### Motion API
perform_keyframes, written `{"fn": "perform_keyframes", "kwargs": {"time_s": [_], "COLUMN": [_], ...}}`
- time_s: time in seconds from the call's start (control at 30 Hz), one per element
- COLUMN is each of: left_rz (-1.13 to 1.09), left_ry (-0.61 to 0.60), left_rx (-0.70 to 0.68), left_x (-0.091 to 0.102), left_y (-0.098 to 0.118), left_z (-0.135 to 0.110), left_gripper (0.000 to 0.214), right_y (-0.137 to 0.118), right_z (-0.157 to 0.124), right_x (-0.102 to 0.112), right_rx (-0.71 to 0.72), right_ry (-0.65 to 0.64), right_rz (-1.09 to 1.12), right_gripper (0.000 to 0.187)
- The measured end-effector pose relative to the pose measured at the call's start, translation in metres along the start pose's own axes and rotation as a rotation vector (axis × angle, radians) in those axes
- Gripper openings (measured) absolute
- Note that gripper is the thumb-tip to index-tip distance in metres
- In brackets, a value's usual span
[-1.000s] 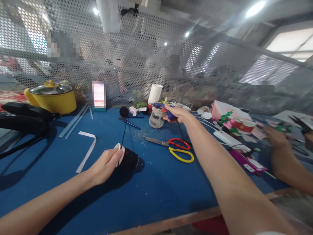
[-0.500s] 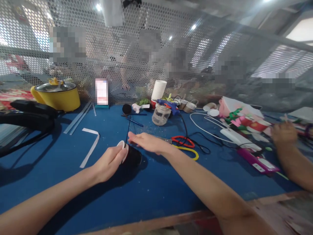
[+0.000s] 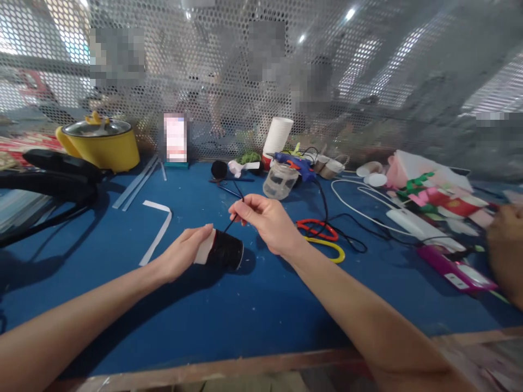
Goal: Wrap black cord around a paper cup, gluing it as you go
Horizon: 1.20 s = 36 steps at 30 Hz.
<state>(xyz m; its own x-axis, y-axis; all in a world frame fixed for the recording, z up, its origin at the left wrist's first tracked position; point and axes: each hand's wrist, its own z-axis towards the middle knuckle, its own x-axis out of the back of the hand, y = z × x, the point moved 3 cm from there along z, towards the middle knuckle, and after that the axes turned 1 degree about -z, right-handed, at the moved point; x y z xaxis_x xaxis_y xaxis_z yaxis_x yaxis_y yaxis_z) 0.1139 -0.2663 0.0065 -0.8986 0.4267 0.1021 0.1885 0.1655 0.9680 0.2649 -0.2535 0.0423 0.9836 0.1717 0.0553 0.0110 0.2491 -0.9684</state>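
Note:
My left hand (image 3: 184, 251) grips a paper cup (image 3: 224, 250) by its white end; the rest of the cup is wrapped in black. The cup lies tilted on its side just above the blue table (image 3: 245, 326). A thin black cord (image 3: 232, 222) runs up from the wrapped part. My right hand (image 3: 261, 218) pinches this cord between thumb and fingers, above and to the right of the cup. Scissors with red and yellow handles (image 3: 337, 253) lie beside my right wrist, their blades hidden behind it.
A white strip (image 3: 165, 228) lies left of my hands. Behind stand a yellow pot (image 3: 108, 147), a lit phone (image 3: 175, 139), a clear jar (image 3: 280, 182) with a blue glue gun (image 3: 302, 166) on it, and stacked white cups (image 3: 278, 136). Another person's hand (image 3: 506, 234) is near a purple power strip (image 3: 453, 272).
The cup has turned so its black side faces me more. My right hand has gone from extended fingers beside the cup to a pinch on the cord. The view has shifted slightly.

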Motion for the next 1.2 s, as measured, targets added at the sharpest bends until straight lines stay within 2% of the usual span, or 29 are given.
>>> {"fn": "perform_keyframes", "kwargs": {"time_s": [0.17, 0.37, 0.57, 0.8, 1.2], "left_rz": [-0.038, -0.027, 0.077, 0.199, 0.256], "left_ry": [-0.010, -0.089, -0.146, -0.119, -0.090], "left_rx": [0.057, 0.030, -0.040, -0.111, -0.246], "left_x": [-0.003, -0.010, -0.015, -0.014, -0.016], "left_y": [-0.007, -0.002, 0.006, 0.014, 0.017], "left_z": [0.000, -0.007, -0.016, -0.020, -0.025], "left_gripper": [0.041, 0.040, 0.039, 0.037, 0.033], "right_y": [-0.001, 0.006, 0.014, 0.018, 0.023], "right_z": [0.001, 0.006, 0.007, 0.004, 0.001], "right_x": [0.003, 0.004, 0.000, -0.003, -0.012], "right_rx": [0.047, 0.023, -0.025, -0.088, -0.129], "right_ry": [0.052, 0.073, -0.005, -0.049, -0.167], "right_rz": [-0.092, -0.245, -0.347, -0.359, -0.370], "right_gripper": [0.017, 0.019, 0.022, 0.022, 0.021]}}
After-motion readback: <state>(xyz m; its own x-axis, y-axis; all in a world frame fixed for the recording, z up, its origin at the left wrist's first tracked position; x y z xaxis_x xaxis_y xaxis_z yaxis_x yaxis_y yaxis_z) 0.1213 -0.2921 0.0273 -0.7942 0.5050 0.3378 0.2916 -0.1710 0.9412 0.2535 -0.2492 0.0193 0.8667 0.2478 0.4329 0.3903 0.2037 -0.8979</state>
